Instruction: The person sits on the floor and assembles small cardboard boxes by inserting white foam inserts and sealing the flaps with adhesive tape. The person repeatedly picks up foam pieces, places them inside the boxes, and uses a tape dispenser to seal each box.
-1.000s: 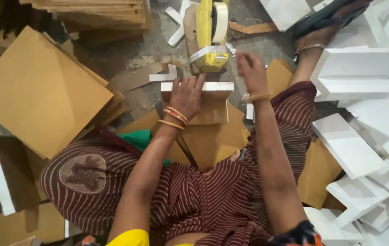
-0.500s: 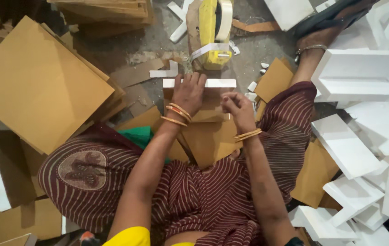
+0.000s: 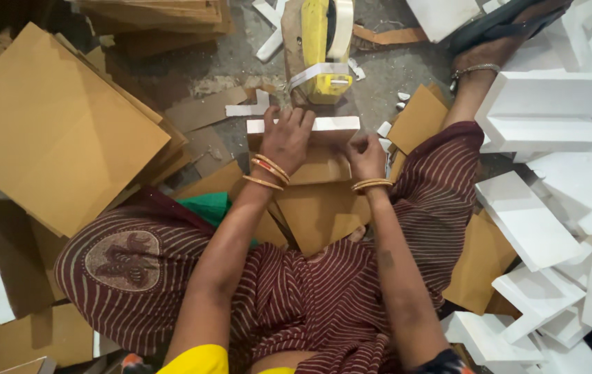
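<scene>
The person sits on the floor, seen from above, with both hands on a small brown cardboard box that lies in front of the knees, near the middle of the floor space between the piles. The box's far edge is bound with a white paper strip. The left hand lies flat on top of the box, fingers spread and reaching onto the white strip, pressing rather than gripping. The right hand is at the box's right end, its fingers curled and pinched against the side of the box just under the strip. Gold bangles ring both wrists. Just beyond the box stands a yellow tape dispenser with a roll of white tape and a loose end hanging toward the box. Large brown cardboard sheets are stacked at the left, more flat pieces lie under the box toward the lap, and finished white boxes are heaped along the right.
</scene>
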